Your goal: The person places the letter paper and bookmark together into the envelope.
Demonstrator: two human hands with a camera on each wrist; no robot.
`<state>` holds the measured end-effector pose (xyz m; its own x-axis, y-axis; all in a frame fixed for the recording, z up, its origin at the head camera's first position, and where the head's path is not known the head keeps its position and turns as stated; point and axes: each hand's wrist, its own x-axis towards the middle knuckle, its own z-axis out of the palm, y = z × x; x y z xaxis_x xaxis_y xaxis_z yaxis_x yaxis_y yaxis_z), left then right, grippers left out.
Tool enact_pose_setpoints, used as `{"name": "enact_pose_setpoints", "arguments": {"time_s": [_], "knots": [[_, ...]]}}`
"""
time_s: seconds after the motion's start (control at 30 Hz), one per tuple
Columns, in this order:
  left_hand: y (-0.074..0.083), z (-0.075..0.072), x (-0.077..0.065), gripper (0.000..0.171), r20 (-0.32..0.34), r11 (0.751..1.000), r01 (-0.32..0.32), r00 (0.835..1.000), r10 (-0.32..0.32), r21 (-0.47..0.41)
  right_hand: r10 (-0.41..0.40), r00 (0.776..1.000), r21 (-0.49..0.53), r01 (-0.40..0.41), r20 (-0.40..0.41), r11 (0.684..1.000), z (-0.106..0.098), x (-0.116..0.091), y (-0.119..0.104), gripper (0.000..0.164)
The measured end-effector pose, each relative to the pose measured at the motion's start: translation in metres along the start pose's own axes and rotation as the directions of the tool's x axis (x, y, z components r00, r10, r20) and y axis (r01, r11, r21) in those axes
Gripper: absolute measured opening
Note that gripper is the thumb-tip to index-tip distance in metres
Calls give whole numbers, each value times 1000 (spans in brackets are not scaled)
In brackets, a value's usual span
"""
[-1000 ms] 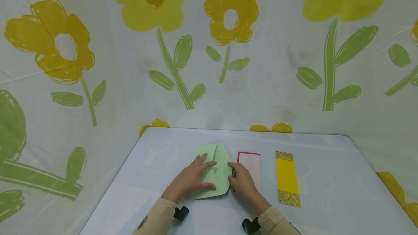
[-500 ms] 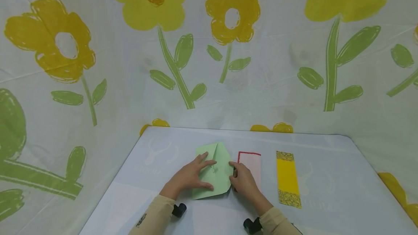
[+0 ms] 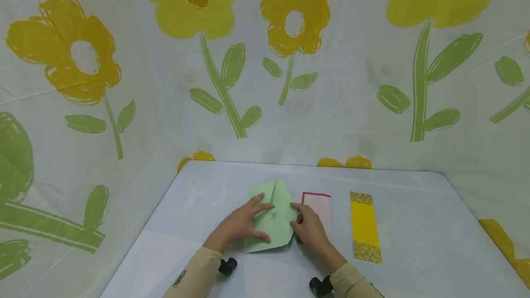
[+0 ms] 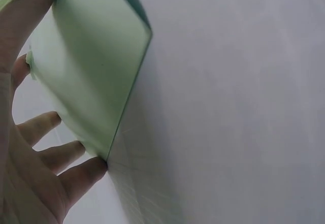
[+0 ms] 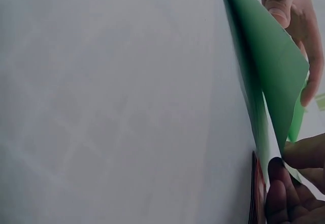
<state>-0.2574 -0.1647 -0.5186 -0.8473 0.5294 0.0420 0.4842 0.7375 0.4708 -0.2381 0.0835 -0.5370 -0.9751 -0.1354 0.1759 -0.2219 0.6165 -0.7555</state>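
Note:
A pale green folded paper [image 3: 283, 217], shaped like an envelope, lies on the table in the head view. On its left part my left hand [image 3: 238, 224] rests with the fingers spread. At the right edge my right hand [image 3: 309, 228] pinches the paper between thumb and fingers. The left wrist view has the left fingertips [image 4: 91, 170] along one edge of the green paper [image 4: 96, 61]. Seen from the right wrist, the green paper [image 5: 277, 61] stands partly raised off the table, and the right hand [image 5: 302, 193] grips its edge.
A pink card with a red border [image 3: 319, 206] lies beside the right hand, partly covered by it. Farther right is a yellow strip with glittery gold ends [image 3: 366, 226]. The white table [image 3: 418, 224] meets a flower-printed cloth [image 3: 339, 105] at the back.
The green paper's right edge has shifted slightly to the right along with my right fingers. My left hand has stayed on the paper.

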Motion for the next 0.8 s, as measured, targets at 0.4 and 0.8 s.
{"name": "enact_pose_setpoints", "arguments": {"time_s": [0.4, 0.8], "knots": [[-5, -2, -1, 97, -8, 1000, -23, 1000, 23, 12, 12, 1000, 8, -12, 4, 1000, 1, 0, -1, 46], [-7, -1, 1, 96, 10, 998, -63, 998, 63, 1, 71, 997, 32, -70, -19, 997, 0, 4, 0, 37]]}}
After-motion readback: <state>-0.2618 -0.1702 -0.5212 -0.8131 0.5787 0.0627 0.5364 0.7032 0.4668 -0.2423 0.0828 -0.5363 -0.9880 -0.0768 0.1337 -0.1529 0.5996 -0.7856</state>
